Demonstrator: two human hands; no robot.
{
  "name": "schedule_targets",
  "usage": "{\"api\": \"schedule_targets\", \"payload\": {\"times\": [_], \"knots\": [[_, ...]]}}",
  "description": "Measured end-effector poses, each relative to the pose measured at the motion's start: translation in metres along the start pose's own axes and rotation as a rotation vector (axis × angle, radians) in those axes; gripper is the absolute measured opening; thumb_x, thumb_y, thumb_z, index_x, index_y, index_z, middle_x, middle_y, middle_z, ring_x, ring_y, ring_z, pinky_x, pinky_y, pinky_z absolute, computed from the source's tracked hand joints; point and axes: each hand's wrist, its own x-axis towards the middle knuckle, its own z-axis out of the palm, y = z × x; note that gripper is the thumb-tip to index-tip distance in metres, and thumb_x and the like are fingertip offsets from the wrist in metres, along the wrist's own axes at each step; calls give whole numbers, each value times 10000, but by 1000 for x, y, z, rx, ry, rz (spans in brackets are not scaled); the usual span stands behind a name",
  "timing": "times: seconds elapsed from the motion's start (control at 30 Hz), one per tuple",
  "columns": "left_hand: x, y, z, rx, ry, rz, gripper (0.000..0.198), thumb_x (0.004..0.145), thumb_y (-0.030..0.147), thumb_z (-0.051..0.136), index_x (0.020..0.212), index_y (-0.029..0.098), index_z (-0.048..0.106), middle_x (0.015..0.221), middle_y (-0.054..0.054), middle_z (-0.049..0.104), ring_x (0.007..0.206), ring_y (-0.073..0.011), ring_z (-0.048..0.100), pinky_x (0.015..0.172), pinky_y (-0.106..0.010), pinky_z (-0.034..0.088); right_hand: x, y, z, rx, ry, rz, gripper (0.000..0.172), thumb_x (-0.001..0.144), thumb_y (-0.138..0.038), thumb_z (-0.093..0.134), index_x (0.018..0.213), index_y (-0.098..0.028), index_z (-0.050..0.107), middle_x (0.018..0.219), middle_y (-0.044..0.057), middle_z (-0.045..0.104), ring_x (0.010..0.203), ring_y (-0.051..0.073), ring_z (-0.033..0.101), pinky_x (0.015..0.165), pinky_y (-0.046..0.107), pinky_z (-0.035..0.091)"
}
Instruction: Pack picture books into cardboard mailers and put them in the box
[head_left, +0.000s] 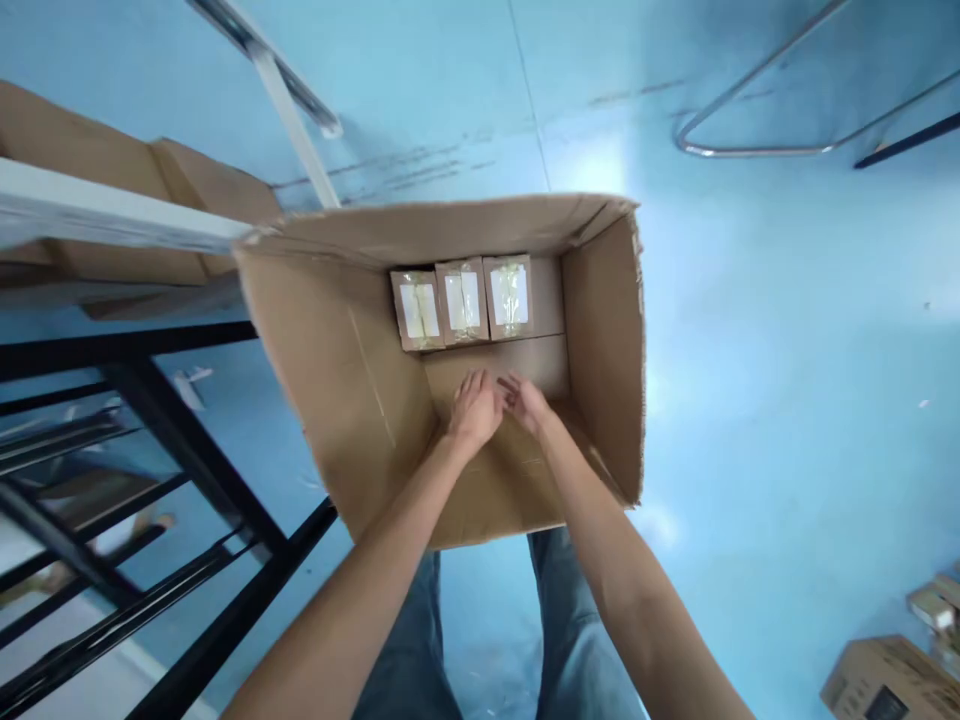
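Observation:
A large open cardboard box [307, 330] stands in front of my legs, and both my hands reach down into it. Against its far inner wall three small cardboard boxes [463, 300] sit side by side, each with a white label and clear tape over the top. My left hand [478, 408] is just nearer to me than these boxes, its fingers loosely bent and no held object showing. Beside it, almost touching, my right hand [526, 402] has its fingers apart and pointing left. The fingertips are partly blurred.
On the left are a black metal frame [195, 450] and a white rail [112, 205] with cardboard boxes [82, 145] behind it. A bent metal tube [750, 150] lies at upper right on the blue floor [772, 400]. Another carton [892, 680] is at lower right.

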Motion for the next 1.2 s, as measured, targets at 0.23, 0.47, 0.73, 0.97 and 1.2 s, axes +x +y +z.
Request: {"api": "schedule_targets", "payload": {"times": [0.23, 0.47, 0.73, 0.97, 1.2], "knots": [[-149, 42, -56, 76, -51, -173, 639, 984, 177, 496, 1602, 92, 639, 1704, -279, 594, 1644, -409, 546, 1360, -570, 486, -157, 34, -6, -12, -48, -20, 142, 1045, -201, 613, 934, -238, 693, 1010, 66, 823, 777, 145, 769, 700, 225, 589], [-243, 38, -142, -161, 135, -129, 533, 1019, 278, 506, 1504, 171, 699, 1576, -205, 733, 1526, -342, 683, 1307, -522, 558, -262, 63, 17, -8, -130, -196, 182, 899, -274, 765, 1081, -272, 750, 1111, 71, 871, 932, 189, 840, 827, 280, 636], [-325, 44, -288, -592, 312, 149, 496, 1023, 462, 516, 1388, 212, 741, 1441, -172, 818, 1356, -322, 801, 1241, -540, 610, -383, 109, 45, -30, -240, -348, 424, 777, -385, 901, 1166, -251, 798, 1261, 122, 869, 1143, 267, 835, 916, 333, 620], [-412, 53, -390, -725, 334, 260, 484, 989, 616, 610, 1194, 220, 799, 1345, -176, 850, 1297, -354, 817, 1226, -563, 608, -501, 164, 59, -73, -250, -521, 415, 742, -408, 941, 1097, -231, 819, 1144, 115, 891, 1014, 261, 849, 868, 341, 630], [-487, 53, -417, -754, 337, 310, 423, 965, 635, 665, 1056, 236, 776, 1177, -133, 870, 1172, -316, 833, 1156, -501, 625, -582, 201, 56, -158, -305, -638, 427, 703, -467, 1018, 1006, -232, 831, 1088, 105, 900, 958, 250, 847, 874, 357, 649]]}}
